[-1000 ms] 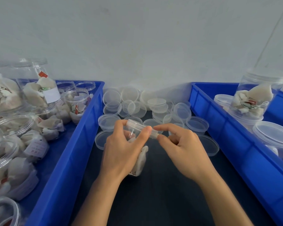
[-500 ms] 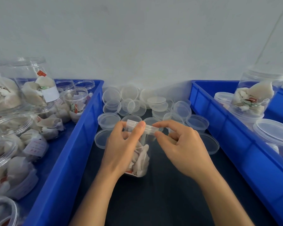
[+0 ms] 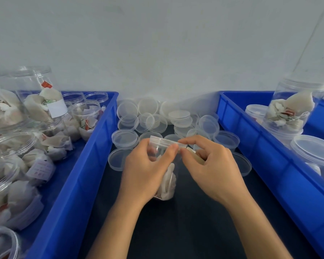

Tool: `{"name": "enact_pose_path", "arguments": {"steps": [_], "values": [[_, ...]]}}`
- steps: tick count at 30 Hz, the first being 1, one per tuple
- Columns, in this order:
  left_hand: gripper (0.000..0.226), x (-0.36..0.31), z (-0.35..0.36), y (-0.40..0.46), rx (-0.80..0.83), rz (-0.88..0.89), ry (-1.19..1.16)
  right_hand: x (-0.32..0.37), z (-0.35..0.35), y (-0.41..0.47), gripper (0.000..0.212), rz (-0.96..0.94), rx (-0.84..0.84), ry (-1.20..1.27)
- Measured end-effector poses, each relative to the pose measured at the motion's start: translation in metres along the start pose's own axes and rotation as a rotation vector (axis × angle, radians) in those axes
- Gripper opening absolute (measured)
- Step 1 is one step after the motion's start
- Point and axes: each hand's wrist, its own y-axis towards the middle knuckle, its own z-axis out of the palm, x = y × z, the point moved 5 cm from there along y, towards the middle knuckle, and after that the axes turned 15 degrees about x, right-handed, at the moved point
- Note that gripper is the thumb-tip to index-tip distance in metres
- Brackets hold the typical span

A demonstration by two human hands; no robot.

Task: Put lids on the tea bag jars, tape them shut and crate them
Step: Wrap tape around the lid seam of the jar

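A clear jar (image 3: 165, 176) of tea bags stands on the dark table top (image 3: 191, 230) in the middle of the scene, between two blue crates, with a clear lid (image 3: 163, 142) on its mouth. The left hand (image 3: 146, 172) wraps around the jar's left side, its thumb pressed on the lid's near edge. The right hand (image 3: 213, 169) is just to the right of the jar, thumb and forefinger pinching at the lid's rim, with a pale strip, perhaps tape (image 3: 196, 156), under its curled fingers. A heap of loose clear lids (image 3: 153, 116) lies on the far side of the table against the wall. The left crate (image 3: 86, 165) holds open jars packed with tea bags; the right crate (image 3: 254, 146) holds lidded jars, one stacked on another
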Motion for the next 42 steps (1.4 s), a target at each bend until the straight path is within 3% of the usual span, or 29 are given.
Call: {"name": "enact_pose_path", "arguments": {"steps": [4,8,28,33,36,40,42], "values": [[0.040,0.000,0.008,0.001,-0.031,-0.038,-0.041,0.001,0.003,0.001,0.021,-0.002,0.028,0.013],[0.051,0.004,0.003,0.003,-0.055,-0.056,-0.069,-0.002,0.003,0.004,0.029,0.002,0.068,0.097],[0.049,0.014,-0.007,0.006,0.061,0.014,-0.236,-0.002,0.011,0.007,0.021,-0.002,0.033,0.189],[0.063,0.015,-0.003,0.004,0.098,0.021,-0.294,-0.002,0.012,0.006,0.019,-0.002,0.005,0.173],[0.067,0.011,-0.002,0.005,0.058,0.020,-0.207,-0.004,0.009,0.006,0.018,0.000,-0.018,0.154],[0.060,0.003,-0.009,0.003,-0.103,0.031,0.101,-0.002,0.009,0.005,0.018,0.001,-0.032,0.127],[0.052,0.000,-0.008,0.001,-0.118,0.053,0.094,0.000,0.011,0.004,0.017,-0.006,-0.025,0.125]]}}
